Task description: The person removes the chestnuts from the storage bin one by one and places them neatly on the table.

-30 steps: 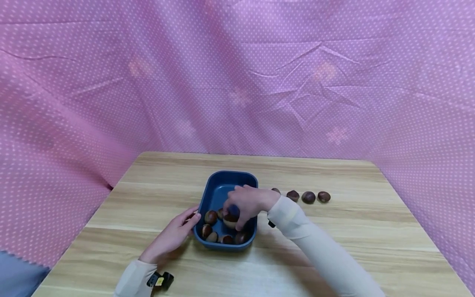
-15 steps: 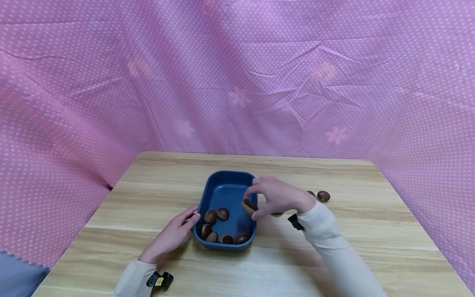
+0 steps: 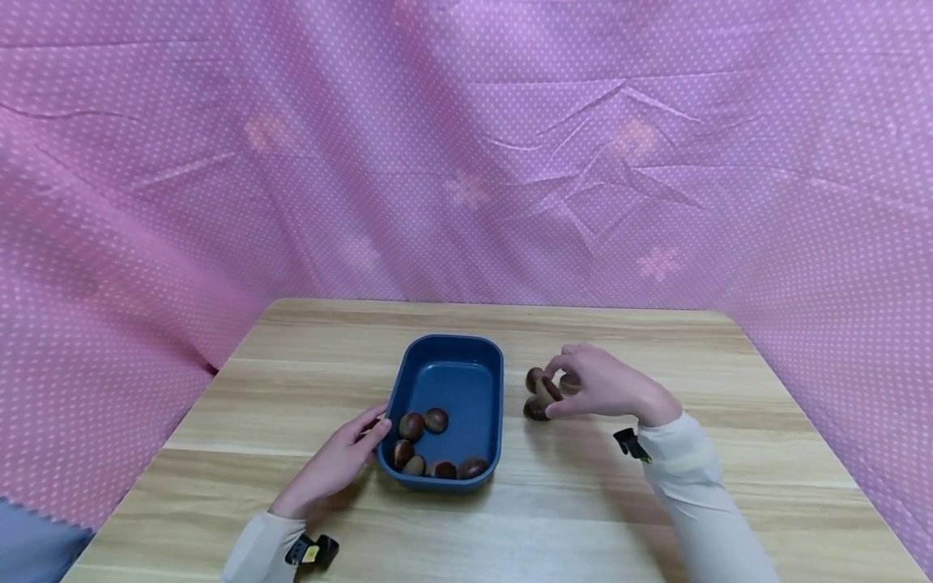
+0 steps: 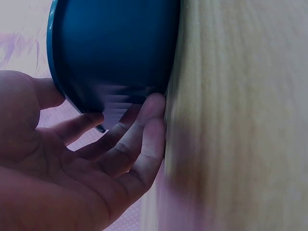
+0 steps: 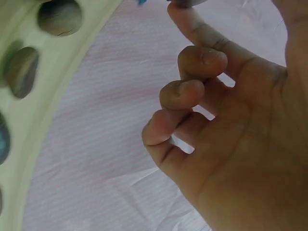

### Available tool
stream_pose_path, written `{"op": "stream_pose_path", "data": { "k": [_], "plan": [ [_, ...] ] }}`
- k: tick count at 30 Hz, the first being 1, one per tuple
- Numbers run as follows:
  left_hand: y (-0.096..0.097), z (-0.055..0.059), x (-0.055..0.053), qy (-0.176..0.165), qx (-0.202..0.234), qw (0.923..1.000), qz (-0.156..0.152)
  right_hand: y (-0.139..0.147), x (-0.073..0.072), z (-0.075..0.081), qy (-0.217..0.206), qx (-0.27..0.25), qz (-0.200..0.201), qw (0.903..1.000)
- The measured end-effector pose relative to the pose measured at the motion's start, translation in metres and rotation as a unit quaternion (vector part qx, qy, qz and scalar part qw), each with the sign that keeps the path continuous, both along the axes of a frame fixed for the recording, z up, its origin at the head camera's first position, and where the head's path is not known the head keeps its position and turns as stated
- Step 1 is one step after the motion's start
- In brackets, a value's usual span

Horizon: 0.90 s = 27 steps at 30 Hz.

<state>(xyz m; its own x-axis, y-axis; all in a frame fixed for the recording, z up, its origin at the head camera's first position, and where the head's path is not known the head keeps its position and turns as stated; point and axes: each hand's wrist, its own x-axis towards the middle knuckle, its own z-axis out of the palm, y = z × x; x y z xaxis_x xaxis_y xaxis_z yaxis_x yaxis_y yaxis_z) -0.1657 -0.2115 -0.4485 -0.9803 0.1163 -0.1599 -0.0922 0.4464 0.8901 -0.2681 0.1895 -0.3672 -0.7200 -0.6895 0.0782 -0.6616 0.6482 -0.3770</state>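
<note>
Right of the blue container [image 3: 455, 389], your right hand [image 3: 612, 387] pinches one chestnut [image 3: 548, 390] between thumb and finger, close by loose chestnuts [image 3: 535, 409] on the table [image 3: 656, 478]; your left hand [image 3: 338, 461] holds the container's left side, near six chestnuts [image 3: 411, 427] inside
</note>
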Motion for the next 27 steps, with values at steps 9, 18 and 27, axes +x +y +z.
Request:
{"op": "stream_pose_path", "data": {
  "k": [9,18,27],
  "plan": [
    [0.0,0.0,0.0,0.001,0.0,1.0,0.006,0.016,-0.012,-0.02,-0.06,0.036,-0.086,0.9938],
    [-0.001,-0.001,0.0,-0.003,-0.001,1.0,0.006,0.018,-0.016,-0.037,-0.101,0.091,-0.152,0.9791],
    [0.0,-0.001,0.002,-0.001,0.001,1.0,0.005,0.017,-0.018,-0.049,-0.094,0.117,-0.181,0.9721]
  ]
}}
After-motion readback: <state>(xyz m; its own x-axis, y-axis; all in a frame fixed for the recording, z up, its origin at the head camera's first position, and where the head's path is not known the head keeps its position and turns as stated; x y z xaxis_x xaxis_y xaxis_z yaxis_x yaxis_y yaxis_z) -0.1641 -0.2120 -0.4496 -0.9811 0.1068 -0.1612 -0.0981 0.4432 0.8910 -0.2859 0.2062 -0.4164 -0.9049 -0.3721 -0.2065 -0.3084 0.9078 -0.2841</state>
